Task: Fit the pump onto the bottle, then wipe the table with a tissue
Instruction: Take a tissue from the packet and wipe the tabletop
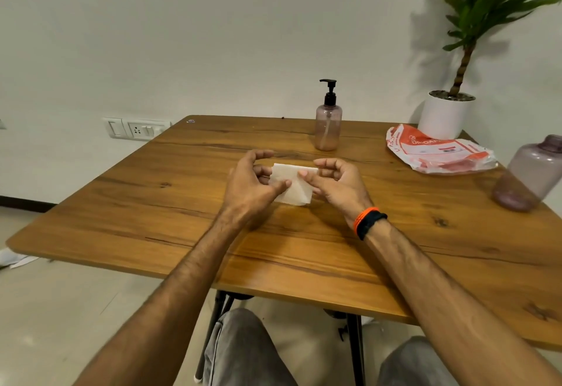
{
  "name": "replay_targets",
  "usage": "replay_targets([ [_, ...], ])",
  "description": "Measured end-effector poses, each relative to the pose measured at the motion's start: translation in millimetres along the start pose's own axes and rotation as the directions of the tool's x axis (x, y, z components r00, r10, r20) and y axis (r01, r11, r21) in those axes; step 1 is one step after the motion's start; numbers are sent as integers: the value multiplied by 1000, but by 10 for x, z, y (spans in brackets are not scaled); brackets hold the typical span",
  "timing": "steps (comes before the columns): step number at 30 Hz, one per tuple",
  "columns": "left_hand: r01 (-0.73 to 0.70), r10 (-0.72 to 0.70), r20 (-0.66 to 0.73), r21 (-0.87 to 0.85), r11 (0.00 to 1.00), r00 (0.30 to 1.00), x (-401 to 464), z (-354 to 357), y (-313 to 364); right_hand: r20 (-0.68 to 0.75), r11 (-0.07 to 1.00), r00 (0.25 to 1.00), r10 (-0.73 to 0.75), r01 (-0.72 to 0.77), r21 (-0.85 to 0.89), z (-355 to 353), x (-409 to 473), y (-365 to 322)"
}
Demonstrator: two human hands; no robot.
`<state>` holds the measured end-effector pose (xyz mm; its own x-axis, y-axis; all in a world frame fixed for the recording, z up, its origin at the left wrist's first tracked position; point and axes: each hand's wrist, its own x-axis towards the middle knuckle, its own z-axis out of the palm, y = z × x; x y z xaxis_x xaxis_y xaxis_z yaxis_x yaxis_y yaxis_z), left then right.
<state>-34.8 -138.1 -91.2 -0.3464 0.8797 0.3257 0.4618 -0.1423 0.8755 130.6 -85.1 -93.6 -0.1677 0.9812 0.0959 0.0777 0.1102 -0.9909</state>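
Note:
A folded white tissue [292, 184] is held over the middle of the wooden table [152, 203]. My left hand [252, 186] pinches its left edge between thumb and fingers. My right hand [333, 183] pinches its right edge; an orange and black band sits on that wrist. Behind the hands, near the far edge, a clear pinkish bottle [327, 127] stands upright with a black pump [330, 92] seated on its neck. Both hands are well apart from the bottle.
An orange and white plastic packet [438, 151] lies at the right rear. A purple translucent jug [532, 172] stands at the right edge. A potted plant in a white pot [445, 116] sits at the far right corner. Wall sockets [137, 129] are left of the table.

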Motion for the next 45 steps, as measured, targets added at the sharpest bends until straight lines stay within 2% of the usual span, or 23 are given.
replay_targets([
  [2, -130, 136, -100, 66, 989, 986, -31, 35, 3, -143, 999, 989, 33, -30, 23, 0, -22, -34],
  [3, -199, 213, -134, 114, 973, 968, -48, 51, 11, -139, 993, 986, 88, -76, 90, -11, -36, -58],
  [5, -331, 364, -155, 204, 921, 918, -87, 76, 34, 34, 928, 971, 238, -237, 289, -35, -72, -120],
  [7, -445, 491, -154, 257, 858, 857, -119, 95, 51, 227, 802, 911, 344, -411, 433, -31, -119, -188],
  [9, -524, 580, -148, 294, 799, 801, -159, 122, 57, 265, 713, 887, 378, -462, 527, -4, -136, -223],
  [12, -566, 631, -110, 343, 749, 768, -216, 155, 15, 261, 653, 893, 367, -447, 611, 54, -144, -269],
  [16, -576, 622, -29, 348, 740, 782, -252, 147, -35, 213, 690, 898, 384, -433, 580, 75, -87, -254],
  [19, -543, 579, -20, 319, 777, 815, -263, 55, -64, 179, 706, 905, 387, -415, 573, 45, -31, -247],
  [22, -405, 443, -31, 349, 845, 896, -227, -105, -91, -4, 862, 954, 301, -270, 429, -16, 30, -229],
  [24, -269, 299, -2, 437, 858, 954, -189, -231, -147, -214, 992, 974, 80, -58, 108, -58, 76, -199],
  [25, -211, 228, 25, 486, 848, 973, -162, -289, -182, -275, 988, 954, -118, 86, -125, -88, 94, -190],
  [26, -166, 162, 55, 529, 832, 985, -141, -343, -226, -246, 905, 912, -329, 231, -356, -110, 95, -180],
  [27, -134, 103, 87, 565, 814, 991, -123, -394, -275, -142, 764, 860, -490, 345, -546, -123, 106, -163],
  [28, -115, 54, 119, 595, 795, 991, -111, -432, -330, 0, 612, 829, -560, 413, -674, -119, 112, -143],
  [29, -108, 18, 148, 627, 772, 989, -107, -462, -383, 141, 498, 831, -538, 448, -742, -109, 128, -108],
  [30, -108, -6, 169, 654, 749, 986, -105, -483, -439, 255, 441, 856, -450, 461, -770, -87, 140, -67],
  [32, -106, -27, 183, 676, 729, 983, -114, -507, -526, 384, 423, 899, -210, 438, -793, -27, 158, 16],
  [34, -102, -28, 179, 672, 734, 983, -127, -512, -572, 436, 412, 897, -70, 424, -807, 34, 156, 77],
  [38, -101, -30, 179, 677, 729, 983, -133, -502, -570, 497, 373, 865, -65, 483, -792, 169, 110, 130],
  [45, -85, -51, 171, 700, 709, 984, -152, -495, -536, 698, 408, 716, -21, 643, -648, 338, -300, 53],
])
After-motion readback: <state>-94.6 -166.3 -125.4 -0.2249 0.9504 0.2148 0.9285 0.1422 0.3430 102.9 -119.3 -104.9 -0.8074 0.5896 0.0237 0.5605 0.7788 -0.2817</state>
